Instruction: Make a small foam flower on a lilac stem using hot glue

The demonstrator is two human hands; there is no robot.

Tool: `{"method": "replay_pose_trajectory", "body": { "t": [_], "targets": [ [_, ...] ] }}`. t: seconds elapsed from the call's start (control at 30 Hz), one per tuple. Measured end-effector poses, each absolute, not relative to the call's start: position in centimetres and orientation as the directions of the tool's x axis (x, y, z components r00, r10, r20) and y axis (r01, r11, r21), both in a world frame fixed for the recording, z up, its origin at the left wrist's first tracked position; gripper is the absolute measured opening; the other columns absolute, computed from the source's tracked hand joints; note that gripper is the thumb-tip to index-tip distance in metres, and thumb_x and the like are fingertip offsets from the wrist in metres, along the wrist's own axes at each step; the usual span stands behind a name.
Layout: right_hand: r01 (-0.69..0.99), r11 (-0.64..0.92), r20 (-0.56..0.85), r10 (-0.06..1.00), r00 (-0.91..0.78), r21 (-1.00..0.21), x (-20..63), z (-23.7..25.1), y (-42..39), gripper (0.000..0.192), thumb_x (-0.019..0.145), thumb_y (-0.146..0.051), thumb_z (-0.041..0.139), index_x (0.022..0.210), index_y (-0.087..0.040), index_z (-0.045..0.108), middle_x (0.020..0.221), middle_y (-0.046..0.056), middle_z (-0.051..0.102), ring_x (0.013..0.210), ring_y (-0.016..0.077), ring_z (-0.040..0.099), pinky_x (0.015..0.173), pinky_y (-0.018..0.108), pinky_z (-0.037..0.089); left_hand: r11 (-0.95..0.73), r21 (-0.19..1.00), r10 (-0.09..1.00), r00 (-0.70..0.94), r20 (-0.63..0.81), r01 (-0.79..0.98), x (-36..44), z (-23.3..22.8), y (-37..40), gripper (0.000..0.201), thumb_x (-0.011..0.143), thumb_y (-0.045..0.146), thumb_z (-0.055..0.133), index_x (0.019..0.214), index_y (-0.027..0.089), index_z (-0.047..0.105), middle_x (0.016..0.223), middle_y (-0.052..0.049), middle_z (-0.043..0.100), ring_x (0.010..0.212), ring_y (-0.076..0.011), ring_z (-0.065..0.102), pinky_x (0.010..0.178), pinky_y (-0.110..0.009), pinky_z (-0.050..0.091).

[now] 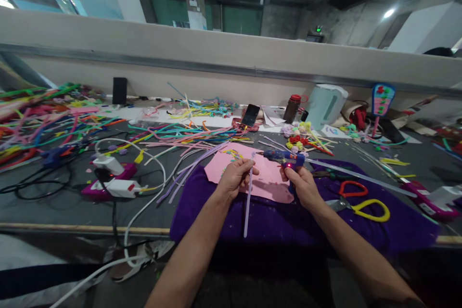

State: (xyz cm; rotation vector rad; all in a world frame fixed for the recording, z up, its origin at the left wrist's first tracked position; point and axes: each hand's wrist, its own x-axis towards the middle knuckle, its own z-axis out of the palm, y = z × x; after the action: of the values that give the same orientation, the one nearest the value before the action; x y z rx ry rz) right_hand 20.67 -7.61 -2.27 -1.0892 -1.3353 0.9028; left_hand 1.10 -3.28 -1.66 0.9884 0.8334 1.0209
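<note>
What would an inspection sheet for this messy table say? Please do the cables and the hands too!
Surface: dark table, with a purple cloth under a pink sheet.
Things in use: lilac strip and glue gun, nozzle close to the strip's top; contact unclear.
Clutter: colourful strips in heaps; scissors lying on the cloth.
Hands: left hand pinches the strip; right hand grips the gun.
Cables: white cable and black cable hang over the front edge.
Surroundings: pale partition behind; green lit sign beyond.
</note>
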Motion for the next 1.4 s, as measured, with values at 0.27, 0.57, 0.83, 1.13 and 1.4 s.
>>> {"method": "replay_pose_trajectory", "body": {
  "t": [0.27, 0.57, 0.83, 1.13, 1.4],
  "targets": [
    [0.261, 0.247, 0.272, 0.96, 0.068, -0.933, 20.7, -2.44, -7.85, 0.028, 0.076, -0.037, 0.05, 0.057, -0.018, 0.042, 0.055, -0.003, 0.037, 0.05, 0.0097, 0.035, 0.046, 0.023, 0.029, 0.2, 0.94, 0.943, 0.315, -0.108, -0.276, 1.15, -1.72, -3.24, 0.028, 0.066, 0.038, 0.064, 0.073, 0.013, 0.053, 0.063, -0.001, 0.063, 0.029, -0.0005, 0.037, 0.027, -0.013, 0.026],
    [0.317, 0.257, 0.294, 0.953, 0.075, -0.913, 20.66, -2.41, -7.82, 0.028, 0.076, -0.039, 0.048, 0.058, -0.018, 0.043, 0.054, -0.003, 0.039, 0.05, 0.0102, 0.035, 0.046, 0.023, 0.029, 0.191, 0.949, 0.948, 0.3, -0.111, -0.251, 1.23, -1.74, -3.35, 0.029, 0.066, 0.038, 0.064, 0.072, 0.013, 0.053, 0.063, -0.001, 0.064, 0.03, -0.0003, 0.038, 0.029, -0.013, 0.031],
    [0.363, 0.279, 0.317, 0.947, 0.05, -0.889, 20.68, -2.25, -7.85, 0.028, 0.078, -0.04, 0.047, 0.061, -0.018, 0.05, 0.06, -0.001, 0.046, 0.054, 0.0114, 0.043, 0.051, 0.023, 0.035, 0.187, 0.95, 0.947, 0.304, -0.106, -0.251, 1.25, -1.72, -3.28, 0.028, 0.065, 0.038, 0.065, 0.071, 0.012, 0.054, 0.062, -0.001, 0.064, 0.028, -0.0005, 0.037, 0.03, -0.014, 0.033],
    [0.412, 0.298, 0.354, 0.933, 0.063, -0.861, 20.81, -2.66, -7.85, 0.029, 0.077, -0.041, 0.047, 0.058, -0.018, 0.047, 0.057, 0.0, 0.044, 0.054, 0.0121, 0.041, 0.05, 0.023, 0.034, 0.176, 0.949, 0.949, 0.3, -0.094, -0.261, 1.18, -1.86, -3.28, 0.029, 0.066, 0.038, 0.064, 0.072, 0.012, 0.054, 0.064, -0.002, 0.064, 0.03, -0.0005, 0.039, 0.029, -0.013, 0.031],
    [0.438, 0.316, 0.376, 0.925, 0.055, -0.841, 20.77, -2.43, -7.79, 0.03, 0.08, -0.038, 0.044, 0.058, -0.018, 0.048, 0.06, 0.0, 0.046, 0.056, 0.0129, 0.044, 0.053, 0.025, 0.035, 0.185, 0.953, 0.945, 0.311, -0.105, -0.241, 1.21, -1.79, -3.32, 0.028, 0.067, 0.038, 0.063, 0.073, 0.013, 0.053, 0.063, -0.002, 0.064, 0.03, -0.0008, 0.038, 0.029, -0.013, 0.029]
  ]
}}
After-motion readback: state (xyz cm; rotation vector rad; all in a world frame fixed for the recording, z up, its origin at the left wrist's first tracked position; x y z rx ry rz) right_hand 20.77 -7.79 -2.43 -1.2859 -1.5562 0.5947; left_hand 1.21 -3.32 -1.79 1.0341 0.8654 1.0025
